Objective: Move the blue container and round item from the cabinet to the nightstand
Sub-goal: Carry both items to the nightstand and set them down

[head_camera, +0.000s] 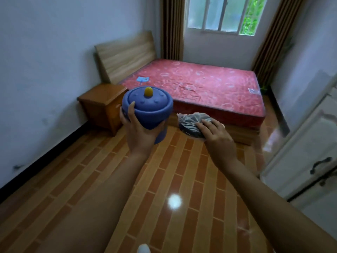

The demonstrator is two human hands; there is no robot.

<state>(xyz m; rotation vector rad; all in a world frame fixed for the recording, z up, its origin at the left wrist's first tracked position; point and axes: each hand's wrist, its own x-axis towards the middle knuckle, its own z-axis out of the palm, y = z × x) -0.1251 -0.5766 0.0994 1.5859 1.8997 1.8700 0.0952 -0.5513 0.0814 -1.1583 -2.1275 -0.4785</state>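
Note:
My left hand (138, 125) grips the blue container (149, 108), a round lidded pot with a yellow knob on top, held upright at chest height. My right hand (213, 132) lies over a dark round item wrapped in clear plastic (191, 123) and holds it in the air to the right of the container. The wooden nightstand (104, 101) stands ahead on the left against the wall, beside the bed; its top is bare. Both arms reach forward over the floor.
A bed with a red mattress (200, 84) and wooden headboard fills the far middle, under a window with brown curtains. A white cabinet with dark handles (310, 161) stands at the right edge. Glossy brown tiled floor (127, 179) lies between me and the nightstand.

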